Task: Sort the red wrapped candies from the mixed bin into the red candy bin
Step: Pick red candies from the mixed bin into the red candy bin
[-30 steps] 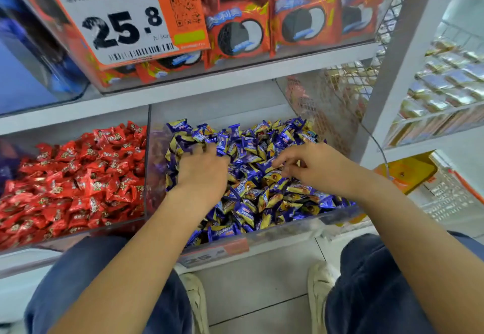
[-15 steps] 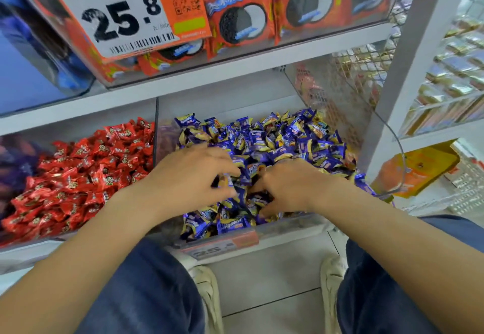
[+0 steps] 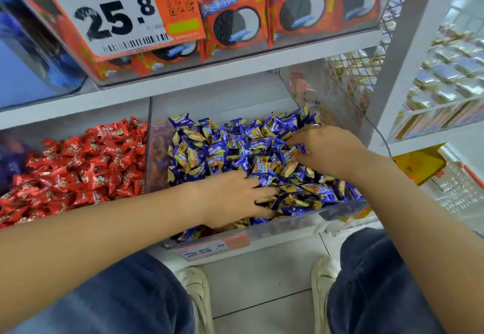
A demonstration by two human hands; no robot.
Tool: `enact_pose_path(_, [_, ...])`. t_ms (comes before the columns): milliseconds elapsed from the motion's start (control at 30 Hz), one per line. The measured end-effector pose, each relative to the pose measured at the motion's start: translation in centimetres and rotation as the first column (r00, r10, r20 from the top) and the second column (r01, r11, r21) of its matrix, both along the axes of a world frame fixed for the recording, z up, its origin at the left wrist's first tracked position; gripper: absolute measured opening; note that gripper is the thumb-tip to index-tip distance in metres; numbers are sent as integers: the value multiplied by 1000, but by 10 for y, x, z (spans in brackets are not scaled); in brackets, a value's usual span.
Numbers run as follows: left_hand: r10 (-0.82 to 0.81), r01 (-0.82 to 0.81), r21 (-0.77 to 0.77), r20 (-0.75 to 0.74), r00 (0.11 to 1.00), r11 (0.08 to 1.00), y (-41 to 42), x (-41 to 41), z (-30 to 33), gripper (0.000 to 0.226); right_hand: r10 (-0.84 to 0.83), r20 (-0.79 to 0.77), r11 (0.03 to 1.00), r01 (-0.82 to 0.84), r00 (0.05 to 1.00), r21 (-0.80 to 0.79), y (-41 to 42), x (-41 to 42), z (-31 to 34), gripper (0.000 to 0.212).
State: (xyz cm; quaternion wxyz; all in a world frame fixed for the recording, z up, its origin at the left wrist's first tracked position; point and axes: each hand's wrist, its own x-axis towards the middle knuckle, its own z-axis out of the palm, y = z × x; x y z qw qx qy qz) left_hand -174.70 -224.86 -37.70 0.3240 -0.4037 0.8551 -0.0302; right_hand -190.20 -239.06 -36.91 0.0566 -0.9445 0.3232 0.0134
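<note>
My left hand (image 3: pixel 235 197) lay flat on the blue candies (image 3: pixel 217 147); my right hand (image 3: pixel 324 150) pinched among them, beside the red candy bin (image 3: pixel 78 160).

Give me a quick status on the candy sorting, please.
Both hands digging in blue candies, fingers buried. No red candy seen there. Red bin untouched.

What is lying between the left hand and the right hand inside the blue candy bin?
In the head view, only blue and yellow wrapped candies lie between the left hand and the right hand; no red one shows there.
</note>
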Motion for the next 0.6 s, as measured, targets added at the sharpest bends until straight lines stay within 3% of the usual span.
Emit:
enact_pose_path(133, [61, -55, -116, 52, 997, 992, -25, -2, -12, 65, -16, 38, 1000, 15, 999, 26, 0, -10, 2, 37])
enact_pose_path(300, [394, -383, -359, -44, 918, 851, -56, 24, 3, 59, -12, 70, 1000, 12, 997, 5, -2, -15, 7, 37])
enact_pose_path(533, [553, -558, -351, -127, 824, 752, -53, 67, 34, 65, 112, 124, 992, -117, 986, 39, 15, -3, 14, 27])
enact_pose_path(600, [525, -563, -344, -206, 826, 752, -38, 69, 48, 66, 177, 116, 981, -185, 977, 57, 26, 5, 13, 26])
